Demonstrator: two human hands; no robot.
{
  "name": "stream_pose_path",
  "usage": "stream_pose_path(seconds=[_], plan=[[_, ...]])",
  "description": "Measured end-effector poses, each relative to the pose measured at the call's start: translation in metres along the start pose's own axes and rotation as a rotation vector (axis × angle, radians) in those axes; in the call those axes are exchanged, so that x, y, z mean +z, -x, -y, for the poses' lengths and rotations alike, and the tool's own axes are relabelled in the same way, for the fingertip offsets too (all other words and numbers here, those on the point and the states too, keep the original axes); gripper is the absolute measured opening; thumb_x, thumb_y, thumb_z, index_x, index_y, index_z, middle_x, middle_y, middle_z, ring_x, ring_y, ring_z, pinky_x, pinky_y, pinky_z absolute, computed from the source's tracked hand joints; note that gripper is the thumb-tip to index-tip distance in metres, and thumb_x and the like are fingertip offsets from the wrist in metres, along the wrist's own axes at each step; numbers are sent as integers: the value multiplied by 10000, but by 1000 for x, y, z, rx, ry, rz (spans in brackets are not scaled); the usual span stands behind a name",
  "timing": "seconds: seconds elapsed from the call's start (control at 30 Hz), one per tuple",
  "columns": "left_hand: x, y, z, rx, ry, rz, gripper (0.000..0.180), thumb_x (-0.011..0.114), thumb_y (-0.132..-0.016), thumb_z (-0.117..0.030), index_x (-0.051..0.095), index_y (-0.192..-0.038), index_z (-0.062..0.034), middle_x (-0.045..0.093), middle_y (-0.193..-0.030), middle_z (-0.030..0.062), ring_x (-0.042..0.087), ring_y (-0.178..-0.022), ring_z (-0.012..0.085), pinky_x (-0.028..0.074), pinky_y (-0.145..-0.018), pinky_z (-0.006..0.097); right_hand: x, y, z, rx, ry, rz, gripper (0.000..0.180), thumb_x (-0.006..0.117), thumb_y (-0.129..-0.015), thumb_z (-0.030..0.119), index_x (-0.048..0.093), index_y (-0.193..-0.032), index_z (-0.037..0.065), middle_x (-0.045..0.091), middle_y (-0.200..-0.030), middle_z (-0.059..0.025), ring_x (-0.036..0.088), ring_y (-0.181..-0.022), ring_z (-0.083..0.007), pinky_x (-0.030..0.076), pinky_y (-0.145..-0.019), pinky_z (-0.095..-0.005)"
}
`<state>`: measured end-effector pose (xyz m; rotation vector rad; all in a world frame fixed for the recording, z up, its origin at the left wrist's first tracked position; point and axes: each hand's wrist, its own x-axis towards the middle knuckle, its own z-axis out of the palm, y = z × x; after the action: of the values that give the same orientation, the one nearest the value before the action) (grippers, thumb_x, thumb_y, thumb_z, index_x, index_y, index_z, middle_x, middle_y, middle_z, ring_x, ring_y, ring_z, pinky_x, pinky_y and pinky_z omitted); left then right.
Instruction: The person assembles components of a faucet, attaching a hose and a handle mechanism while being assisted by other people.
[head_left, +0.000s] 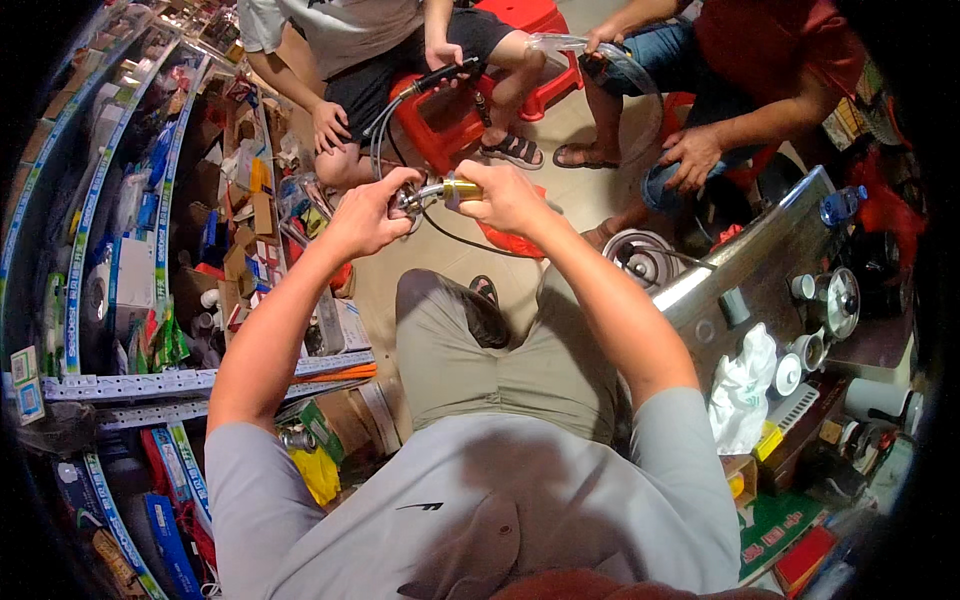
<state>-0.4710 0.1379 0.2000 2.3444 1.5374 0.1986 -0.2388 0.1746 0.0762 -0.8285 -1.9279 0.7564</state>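
My left hand (372, 214) is closed round a small shiny metal fitting (408, 200), in front of me above my knees. Opposite it, my right hand (503, 203) grips a short cylinder (462, 189) with a yellow-green band, whose metal end meets the fitting. Fingers cover much of both pieces, so their exact kind is unclear. A thin black hose (470, 240) curves away below my hands toward the right; where it begins is hidden.
Two people sit opposite: one holds a black handle (447, 74) with thin hoses, the other a clear hose (560, 43). Packed shelves (150, 384) stand left. At right, a table (690, 285) bears a white bag (744, 390) and several pots. A red stool (425, 125) stands ahead.
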Motion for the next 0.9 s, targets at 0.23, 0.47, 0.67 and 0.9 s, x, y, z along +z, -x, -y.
stream_pose_path(seconds=[0.23, 0.47, 0.67, 0.9], plan=[[0, 4, -5, -25, 193, 63, 479, 707, -777, -222, 569, -1224, -119, 629, -800, 127, 629, -726, 278, 508, -723, 399, -4, 2, 10, -70, 18, -84, 300, 774, -820, 329, 635, -987, 121, 672, -837, -163, 670, -792, -381, 512, -665, -466], [4, 5, -11, -169, -49, 3, 564, 710, -842, -616, 644, -1057, -98, 707, -881, 221, 695, -869, 423, 536, -775, 471, -5, 0, 20, -67, 167, 20, 268, 738, -800, 271, 586, -928, 92, 674, -824, -164, 658, -797, -420, 505, -674, -525], [10, 9, -12, -16, 129, 33, 483, 714, -898, -420, 581, -1225, -90, 722, -933, 205, 708, -905, 388, 536, -816, 447, 5, 0, 29, -22, 69, -34, 250, 740, -797, 256, 627, -963, 107, 677, -837, -166, 662, -835, -404, 505, -698, -506], [24, 14, -19, -52, 128, -9, 524, 691, -937, -414, 564, -1358, -130, 721, -992, 213, 703, -950, 410, 542, -820, 456, 6, 2, 27, -104, 295, 31, 305, 754, -818, 305, 591, -1000, 125, 664, -825, -138, 663, -806, -385, 507, -680, -513]])
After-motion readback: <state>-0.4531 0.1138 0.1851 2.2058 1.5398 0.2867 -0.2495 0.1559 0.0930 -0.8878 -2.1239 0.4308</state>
